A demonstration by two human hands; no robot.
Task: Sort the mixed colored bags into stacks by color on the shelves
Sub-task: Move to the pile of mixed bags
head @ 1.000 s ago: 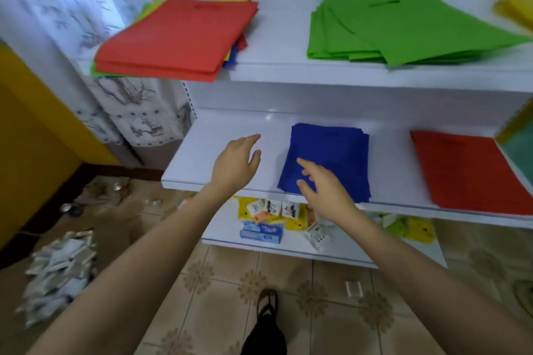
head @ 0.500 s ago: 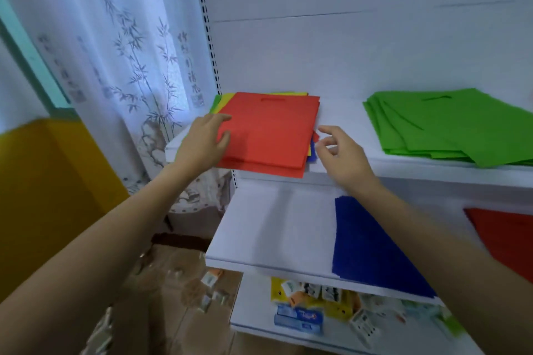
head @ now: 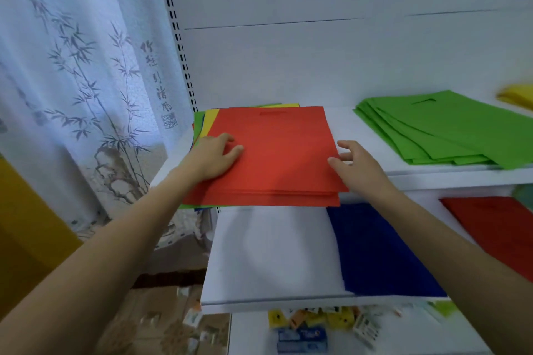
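Note:
A mixed stack of bags lies on the upper shelf (head: 432,177), with red bags (head: 282,153) on top and yellow (head: 210,121) and green (head: 199,124) edges showing at its left. My left hand (head: 215,157) rests flat on the top red bag's left side, fingers spread. At the stack's right edge my right hand (head: 356,164) has its thumb touching the red bags. A sorted green stack (head: 444,130) sits to the right. On the middle shelf (head: 268,256) lie a blue stack (head: 377,251) and a red stack (head: 499,228).
A yellow stack (head: 517,95) peeks in at the far right of the upper shelf. Small packets and boxes (head: 314,326) fill the bottom shelf. A bamboo-print curtain (head: 78,89) hangs at the left, beside a yellow wall (head: 23,225).
Both hands rose from the blue stack on the middle shelf to the mixed stack above. My left hand slid further onto the top red bag and my right hand closed in on its right edge.

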